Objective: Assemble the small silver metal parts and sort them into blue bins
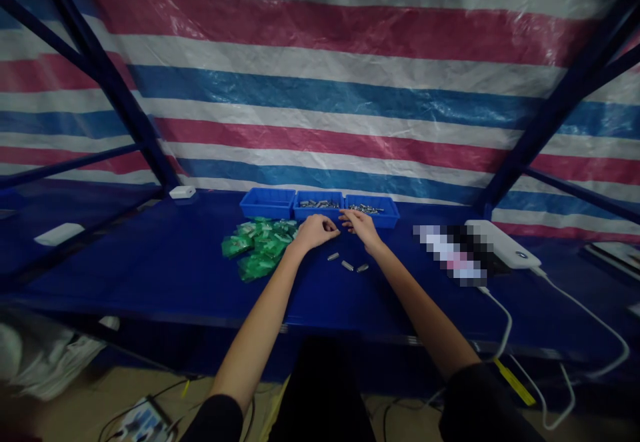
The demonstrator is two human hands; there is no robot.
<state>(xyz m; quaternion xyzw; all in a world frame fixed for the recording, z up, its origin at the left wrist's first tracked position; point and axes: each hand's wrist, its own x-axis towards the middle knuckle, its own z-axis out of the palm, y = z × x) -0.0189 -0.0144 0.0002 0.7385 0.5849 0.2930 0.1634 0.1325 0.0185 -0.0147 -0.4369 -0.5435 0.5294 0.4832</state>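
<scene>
Left hand point(317, 231): beside green packets point(264, 247)
Right hand point(361, 226): near right-hand bin point(386, 220)
Metal pieces point(347, 266): three on surface point(185, 262)
Blue bins point(303, 215): three, adjoining

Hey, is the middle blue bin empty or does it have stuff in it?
Not empty: small silvery parts show inside the middle blue bin. How deep they lie, I cannot tell.

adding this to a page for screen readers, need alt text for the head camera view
A bare left hand and right hand are close together over a blue table, beyond three small metal pieces. Past the hands are three blue bins, two holding metal parts; green packets lie piled at left, and striped sheeting hangs behind.
</scene>
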